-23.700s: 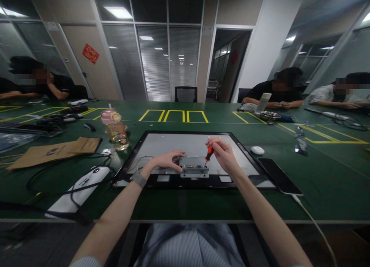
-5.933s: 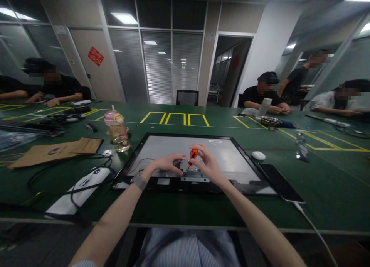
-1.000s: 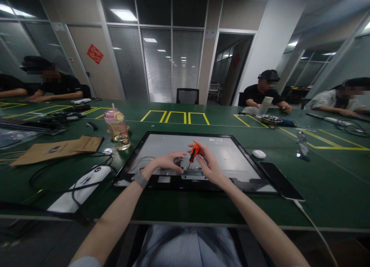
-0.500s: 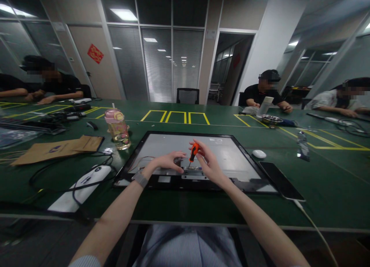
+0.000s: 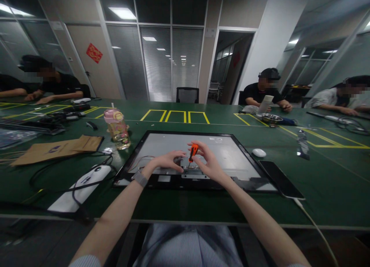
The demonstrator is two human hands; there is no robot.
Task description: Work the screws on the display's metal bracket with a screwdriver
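Note:
A flat display panel (image 5: 228,155) with a black frame and grey back lies in front of me on the green table. My right hand (image 5: 208,162) is closed around the orange and black handle of a screwdriver (image 5: 193,152). The screwdriver leans slightly, its thin shaft pointing down at a metal bracket (image 5: 196,176) along the panel's near edge. My left hand (image 5: 170,161) rests just left of the tip, thumb and fingers apart. Its thumb is at the bracket's left end, and a small dark part shows between thumb and fingers. The exact contact of the tip is too small to see.
To the left are a pink-topped bottle (image 5: 117,130), a brown paper bag (image 5: 58,149), and a white power bank (image 5: 82,188) with black cables. A phone (image 5: 280,179) on a cable and a white mouse (image 5: 259,152) lie right. Several people sit around the table.
My right hand and the screwdriver are tilted very slightly differently, with the fingers shifted a little on the handle. My left hand and the panel stay in place.

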